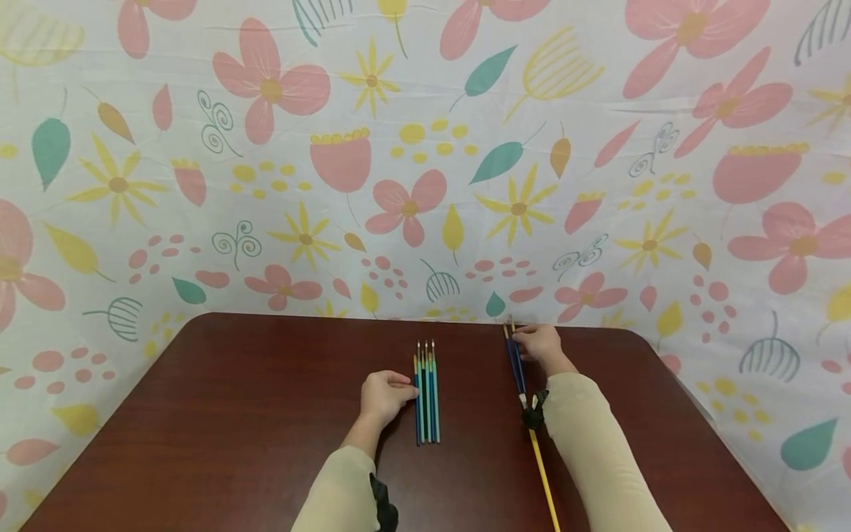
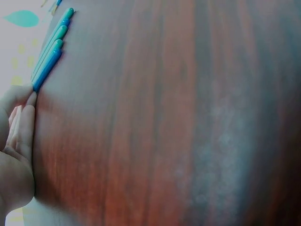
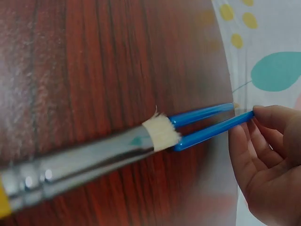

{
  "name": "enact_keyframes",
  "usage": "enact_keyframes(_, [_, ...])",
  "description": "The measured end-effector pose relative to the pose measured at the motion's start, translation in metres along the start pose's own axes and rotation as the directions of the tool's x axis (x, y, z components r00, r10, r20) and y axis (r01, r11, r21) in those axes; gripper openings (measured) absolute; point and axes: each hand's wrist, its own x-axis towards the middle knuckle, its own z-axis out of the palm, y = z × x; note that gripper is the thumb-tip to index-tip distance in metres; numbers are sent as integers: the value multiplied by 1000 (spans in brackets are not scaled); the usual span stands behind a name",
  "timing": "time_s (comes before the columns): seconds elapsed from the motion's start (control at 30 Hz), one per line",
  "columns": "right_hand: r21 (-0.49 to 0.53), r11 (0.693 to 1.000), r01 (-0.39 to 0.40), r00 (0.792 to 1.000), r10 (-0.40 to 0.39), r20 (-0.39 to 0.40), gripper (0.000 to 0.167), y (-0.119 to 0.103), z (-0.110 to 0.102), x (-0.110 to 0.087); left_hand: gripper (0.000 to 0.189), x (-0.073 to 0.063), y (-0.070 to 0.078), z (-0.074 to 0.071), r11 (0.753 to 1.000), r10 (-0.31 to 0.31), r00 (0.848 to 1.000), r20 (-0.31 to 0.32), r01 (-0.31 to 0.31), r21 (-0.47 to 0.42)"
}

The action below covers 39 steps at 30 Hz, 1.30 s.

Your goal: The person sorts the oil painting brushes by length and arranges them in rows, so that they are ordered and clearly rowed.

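Yellow-handled flat paintbrush (image 3: pixel 94 160) points toward two blue paintbrushes (image 3: pixel 215 129) on the table (image 1: pixel 266 414); right hand (image 1: pixel 540 346) pinches one near its ferrule. Left hand (image 1: pixel 382 399) touches central paintbrush row (image 1: pixel 428 414); pinch indeterminable.

The head camera is looking forward and down from well back, patterned cloth (image 1: pixel 465 111) filling 12 o'clock. Both wrist cameras are sitting close — the left facing the tabletop (image 2: pixel 155 122), left hand (image 2: pixel 16 146) near 9 o'clock; the right framing the right hand (image 3: pixel 268 157) at 4 o'clock. Each is sharing its hand with the head view.
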Motion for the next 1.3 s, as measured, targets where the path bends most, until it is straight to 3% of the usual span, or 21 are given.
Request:
enact_keyframes(0.57, [-84,996,-4,1000,3,-18,29,6,10,9,18,4,-3,1,1000,28,1000,0,-28,-7])
enact_keyframes(1.07, [-180,984,10,998,-20,-53,33,-4,15,0,18,4,-2,0,1000,12,1000,2,-12,-4])
enact_keyframes(1.3, [-173,985,-3,998,-6,-57,33,-7,15,-4,18,3,-3,0,1000,15,1000,2,-15,-5])
